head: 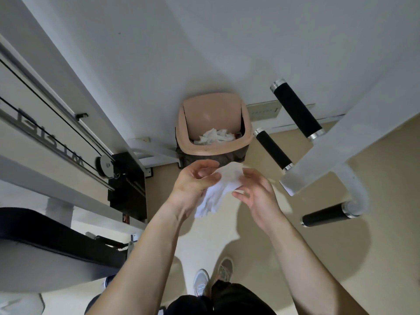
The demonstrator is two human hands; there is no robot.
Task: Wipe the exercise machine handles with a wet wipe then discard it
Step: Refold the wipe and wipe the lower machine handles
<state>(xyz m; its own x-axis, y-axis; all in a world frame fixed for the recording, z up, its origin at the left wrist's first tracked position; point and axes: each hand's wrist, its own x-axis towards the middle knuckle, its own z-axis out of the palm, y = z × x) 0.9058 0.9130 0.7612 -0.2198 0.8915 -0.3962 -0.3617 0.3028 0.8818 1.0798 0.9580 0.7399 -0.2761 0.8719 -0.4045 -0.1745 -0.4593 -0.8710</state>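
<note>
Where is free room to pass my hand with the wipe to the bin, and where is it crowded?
Free: straight ahead, between the wet wipe and the bin rim; also the floor below the lowest handle. Crowded: right of the bin, where black handles stick out.

1. Two bare hands hold a white wipe (pixel 219 189) up in front of the person.
2. The left hand (pixel 193 181) grips the wipe with curled fingers (pixel 204 165). Most of the wipe hangs down under this hand.
3. The right hand (pixel 255 195) pinches the other edge of the wipe.
4. Just past the hands, a pink bin (pixel 217 153) stands by the wall. Its top is open.
5. Crumpled white wipes (pixel 214 136) lie inside the bin.
6. On the right, three black handles (pixel 297 110) stick out from a white frame (pixel 329 151). No hand touches them.
7. On the left are black weights (pixel 127 187) and a black padded seat (pixel 45 233).
8. Two shoes (pixel 201 283) stand on the tan floor (pixel 295 246).
</note>
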